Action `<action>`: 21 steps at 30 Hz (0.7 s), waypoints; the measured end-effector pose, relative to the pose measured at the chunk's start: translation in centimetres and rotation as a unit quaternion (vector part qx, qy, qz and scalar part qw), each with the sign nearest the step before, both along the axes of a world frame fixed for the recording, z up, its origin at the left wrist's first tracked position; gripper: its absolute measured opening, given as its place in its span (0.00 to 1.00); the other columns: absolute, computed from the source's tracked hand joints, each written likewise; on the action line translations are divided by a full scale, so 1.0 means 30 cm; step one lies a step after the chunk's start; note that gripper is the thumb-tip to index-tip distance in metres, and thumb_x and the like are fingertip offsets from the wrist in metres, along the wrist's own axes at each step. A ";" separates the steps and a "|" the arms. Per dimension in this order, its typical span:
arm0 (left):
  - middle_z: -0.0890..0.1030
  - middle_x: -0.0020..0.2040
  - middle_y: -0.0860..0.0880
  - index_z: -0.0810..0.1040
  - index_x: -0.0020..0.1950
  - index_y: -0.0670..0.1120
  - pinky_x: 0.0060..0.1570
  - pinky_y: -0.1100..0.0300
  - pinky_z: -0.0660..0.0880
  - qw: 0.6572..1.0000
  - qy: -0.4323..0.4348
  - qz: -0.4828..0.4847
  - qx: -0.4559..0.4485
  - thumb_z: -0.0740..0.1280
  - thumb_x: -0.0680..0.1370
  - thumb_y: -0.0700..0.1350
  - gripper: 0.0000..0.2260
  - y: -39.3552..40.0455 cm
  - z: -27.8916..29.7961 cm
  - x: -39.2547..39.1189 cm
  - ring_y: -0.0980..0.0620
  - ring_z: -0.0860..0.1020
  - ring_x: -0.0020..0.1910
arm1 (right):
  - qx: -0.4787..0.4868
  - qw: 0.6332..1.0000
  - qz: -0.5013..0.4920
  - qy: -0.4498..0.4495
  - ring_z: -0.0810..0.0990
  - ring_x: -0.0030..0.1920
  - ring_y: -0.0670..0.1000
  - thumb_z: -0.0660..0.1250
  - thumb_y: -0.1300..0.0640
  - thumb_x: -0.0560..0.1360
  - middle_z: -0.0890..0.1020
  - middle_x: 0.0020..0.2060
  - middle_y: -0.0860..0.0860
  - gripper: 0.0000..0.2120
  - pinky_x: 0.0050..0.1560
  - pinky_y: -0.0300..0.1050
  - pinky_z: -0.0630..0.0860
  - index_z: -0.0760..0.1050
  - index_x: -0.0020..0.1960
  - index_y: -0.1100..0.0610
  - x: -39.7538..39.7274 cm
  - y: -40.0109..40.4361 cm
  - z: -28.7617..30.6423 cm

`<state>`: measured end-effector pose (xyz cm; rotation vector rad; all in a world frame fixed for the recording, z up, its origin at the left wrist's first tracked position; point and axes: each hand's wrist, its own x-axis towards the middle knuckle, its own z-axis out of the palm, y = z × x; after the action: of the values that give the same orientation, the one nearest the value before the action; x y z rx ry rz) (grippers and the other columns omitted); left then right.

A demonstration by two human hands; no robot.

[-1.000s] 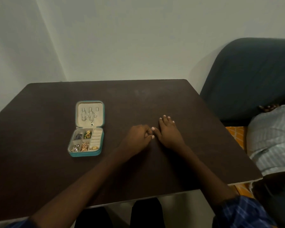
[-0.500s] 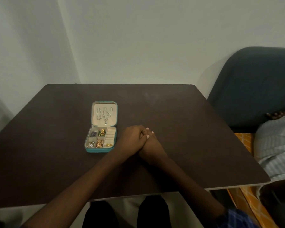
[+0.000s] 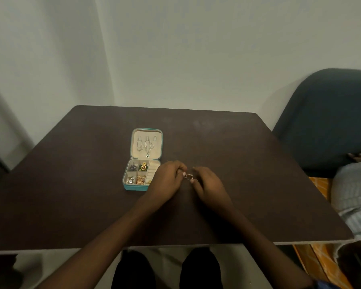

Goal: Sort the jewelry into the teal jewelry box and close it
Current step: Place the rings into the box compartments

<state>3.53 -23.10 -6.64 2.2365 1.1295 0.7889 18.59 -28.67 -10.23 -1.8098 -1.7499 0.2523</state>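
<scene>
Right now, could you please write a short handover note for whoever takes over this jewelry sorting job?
Left hand and right hand: both pinch a small gold-toned ring between their fingertips, just above the dark brown table.
The small teal jewelry box lies open, left of the hands. Chains hang in its cream lid; four small compartments hold pieces.
Done: most jewelry looks sorted.
Left: put the ring in the box, probably in the ring rolls, then close the lid.
</scene>
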 end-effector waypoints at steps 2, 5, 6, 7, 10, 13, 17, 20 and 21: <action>0.81 0.49 0.47 0.81 0.53 0.45 0.48 0.63 0.68 0.999 0.038 -0.016 -0.006 0.64 0.76 0.40 0.09 -0.006 -0.019 -0.001 0.50 0.77 0.48 | -0.001 0.999 -0.002 -0.032 0.76 0.52 0.57 0.61 0.48 0.74 0.79 0.50 0.56 0.18 0.51 0.39 0.66 0.76 0.55 0.60 0.029 -0.006 -0.014; 0.80 0.51 0.47 0.81 0.57 0.46 0.48 0.65 0.65 0.995 0.092 -0.044 -0.006 0.63 0.78 0.42 0.11 -0.021 -0.038 0.012 0.51 0.76 0.50 | 0.012 0.998 -0.002 -0.058 0.75 0.44 0.56 0.65 0.52 0.71 0.77 0.41 0.55 0.11 0.44 0.40 0.64 0.76 0.45 0.60 0.045 -0.017 -0.020; 0.79 0.51 0.47 0.80 0.58 0.47 0.48 0.65 0.66 0.993 0.104 -0.048 -0.005 0.63 0.78 0.43 0.11 -0.024 -0.042 0.015 0.51 0.76 0.50 | 0.016 0.997 0.006 -0.070 0.75 0.43 0.57 0.67 0.54 0.71 0.77 0.40 0.56 0.09 0.43 0.40 0.63 0.76 0.43 0.61 0.043 -0.017 -0.017; 0.79 0.51 0.47 0.80 0.58 0.48 0.48 0.64 0.67 0.992 0.113 -0.050 -0.001 0.63 0.78 0.43 0.11 -0.024 -0.045 0.017 0.51 0.76 0.50 | 0.018 0.996 0.015 -0.081 0.75 0.42 0.58 0.67 0.56 0.71 0.77 0.39 0.57 0.07 0.43 0.41 0.62 0.76 0.42 0.61 0.040 -0.016 -0.014; 0.79 0.50 0.47 0.81 0.56 0.49 0.50 0.60 0.69 0.991 0.120 -0.057 0.014 0.64 0.77 0.44 0.10 -0.021 -0.055 0.018 0.50 0.76 0.50 | 0.012 0.994 0.035 -0.104 0.75 0.43 0.59 0.66 0.59 0.72 0.77 0.39 0.58 0.06 0.45 0.43 0.62 0.76 0.40 0.62 0.037 -0.011 -0.002; 0.79 0.50 0.47 0.80 0.58 0.48 0.47 0.63 0.67 0.995 0.077 -0.051 0.021 0.65 0.77 0.43 0.11 -0.023 -0.061 0.010 0.51 0.76 0.49 | 0.021 0.994 0.046 -0.096 0.71 0.43 0.53 0.65 0.59 0.73 0.77 0.39 0.58 0.06 0.44 0.42 0.62 0.74 0.41 0.61 0.032 -0.014 0.003; 0.80 0.49 0.51 0.80 0.56 0.48 0.47 0.68 0.67 0.997 0.003 -0.071 0.032 0.65 0.77 0.43 0.09 -0.024 -0.054 -0.013 0.57 0.75 0.48 | 0.004 0.999 0.033 0.030 0.75 0.39 0.41 0.66 0.59 0.75 0.79 0.39 0.46 0.04 0.40 0.29 0.66 0.77 0.44 0.59 0.010 -0.029 0.058; 0.80 0.46 0.53 0.81 0.52 0.48 0.45 0.71 0.67 0.997 -0.024 -0.060 0.033 0.65 0.77 0.43 0.07 -0.015 -0.038 -0.041 0.59 0.75 0.45 | -0.003 0.990 0.009 0.144 0.76 0.35 0.34 0.68 0.59 0.74 0.80 0.35 0.42 0.03 0.37 0.25 0.68 0.80 0.44 0.57 -0.020 -0.018 0.094; 0.79 0.44 0.54 0.81 0.50 0.48 0.44 0.71 0.67 0.998 -0.031 -0.052 0.033 0.65 0.77 0.43 0.06 -0.009 -0.032 -0.053 0.59 0.74 0.44 | -0.005 0.985 0.007 0.172 0.77 0.34 0.35 0.68 0.59 0.74 0.81 0.35 0.43 0.03 0.36 0.26 0.69 0.80 0.43 0.56 -0.032 -0.012 0.102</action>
<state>1.95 -23.37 -7.61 2.2879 0.9637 0.8561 17.64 -29.03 -7.16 -1.6459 -1.5197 0.5476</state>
